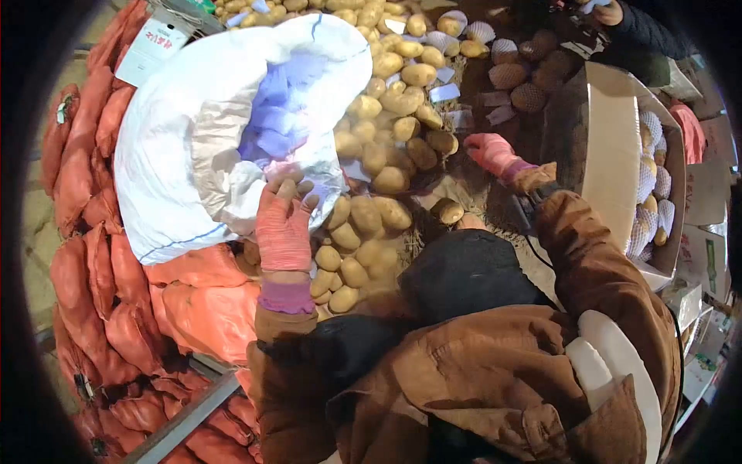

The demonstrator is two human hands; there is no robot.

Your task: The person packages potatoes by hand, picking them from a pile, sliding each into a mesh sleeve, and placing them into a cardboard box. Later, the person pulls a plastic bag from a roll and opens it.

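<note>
My left hand (284,220), in a pink glove with bare fingertips, reaches to the mouth of a large white sack (178,116). Its fingers are apart and hold nothing visible. Inside the sack lie purple-blue foam pieces (274,116). My right hand (495,155), gloved in pink, hangs right of the potato pile (386,139), over dark ground. Its fingers look bent together; whether something is between them is too small to tell. A single potato (447,210) lies near my knee.
A cardboard box (610,139) of net-wrapped potatoes (649,185) stands at right. Red mesh sacks (85,162) are stacked at left, with a metal bar (185,417) below. Netted potatoes (529,98) lie at the top right, near another person's hand (609,13).
</note>
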